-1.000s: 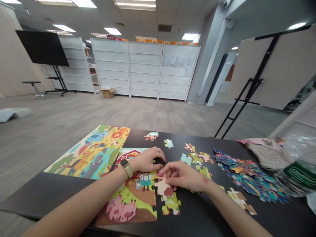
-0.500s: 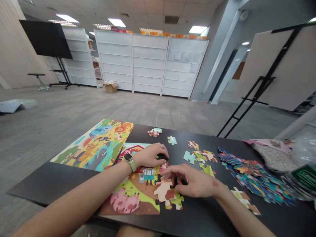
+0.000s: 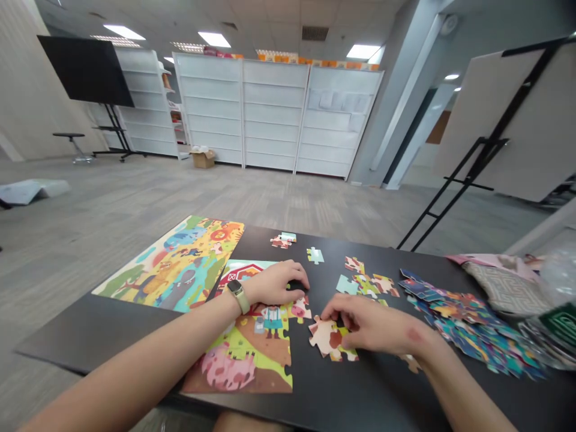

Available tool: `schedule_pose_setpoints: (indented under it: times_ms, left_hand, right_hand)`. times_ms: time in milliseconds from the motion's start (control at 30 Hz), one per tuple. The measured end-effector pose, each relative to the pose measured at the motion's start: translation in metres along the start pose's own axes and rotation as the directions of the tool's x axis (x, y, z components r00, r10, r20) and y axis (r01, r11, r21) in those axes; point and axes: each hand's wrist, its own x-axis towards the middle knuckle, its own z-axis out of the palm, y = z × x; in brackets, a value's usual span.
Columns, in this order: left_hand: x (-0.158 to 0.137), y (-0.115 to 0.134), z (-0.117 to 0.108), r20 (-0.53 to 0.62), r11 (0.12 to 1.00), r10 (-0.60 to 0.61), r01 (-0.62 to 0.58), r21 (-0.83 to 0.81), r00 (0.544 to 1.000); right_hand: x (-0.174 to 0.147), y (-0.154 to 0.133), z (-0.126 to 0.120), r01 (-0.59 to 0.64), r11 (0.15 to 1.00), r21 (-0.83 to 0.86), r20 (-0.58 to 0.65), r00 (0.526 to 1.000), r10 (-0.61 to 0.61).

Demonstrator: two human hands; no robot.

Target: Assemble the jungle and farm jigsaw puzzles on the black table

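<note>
On the black table, a partly joined farm puzzle shows a pink pig, a farmer and a red barn. My left hand rests over its upper right part, thumb apart from the curved fingers and nothing visible in them. A small joined section of cow puzzle pieces lies right of the farm puzzle, a gap between them. My right hand has its fingers and thumb closed on that section's right side. A pink-faced piece joins the farm puzzle's right edge, just below my left hand.
A finished animal puzzle lies at the left. Loose pieces are scattered beyond my right hand, with another piece near the far edge. At the right are a heap of dark blue pieces, a patterned pouch and a plastic bottle.
My right hand has moved the cow section to the right, away from the farm puzzle's edge, turning it somewhat. My left hand stays in place.
</note>
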Motion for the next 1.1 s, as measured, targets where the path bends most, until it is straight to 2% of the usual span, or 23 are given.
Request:
schedule_pose_setpoints:
  times_ms: [133, 233, 400, 567, 667, 833, 1100]
  left_hand:
    - [0.000, -0.001, 0.001, 0.007, 1.000, 0.004, -0.004, 0.005, 1.000]
    - [0.000, -0.001, 0.001, 0.003, 1.000, 0.000, 0.000, 0.006, 1.000]
    - [0.001, -0.001, 0.000, 0.006, 1.000, -0.002, 0.002, 0.002, 1.000]
    - [0.002, -0.001, 0.001, 0.006, 1.000, 0.005, -0.005, 0.014, 1.000]
    - [0.002, -0.001, 0.001, 0.005, 1.000, 0.002, -0.002, 0.015, 1.000]
    - [0.001, -0.001, 0.001, 0.006, 1.000, -0.006, 0.005, 0.013, 1.000]
    - [0.000, -0.002, 0.001, 0.004, 1.000, -0.004, 0.004, 0.001, 1.000]
  right_hand:
    - [-0.002, -0.008, 0.005, 0.112, 0.994, 0.015, -0.074, 0.991, -0.110]
    - [-0.001, -0.015, 0.010, 0.181, 0.982, 0.056, -0.081, 0.981, -0.176]
    - [0.009, -0.024, 0.022, 0.337, 0.939, 0.067, -0.137, 0.935, -0.326]
    - [0.019, -0.028, 0.031, 0.403, 0.914, 0.042, -0.228, 0.895, -0.384]
    - [0.018, -0.031, 0.032, 0.394, 0.919, 0.017, -0.265, 0.888, -0.376]
    - [0.014, -0.034, 0.032, 0.265, 0.964, -0.021, -0.185, 0.947, -0.264]
    - [0.011, -0.028, 0.037, 0.329, 0.944, -0.040, -0.176, 0.927, -0.330]
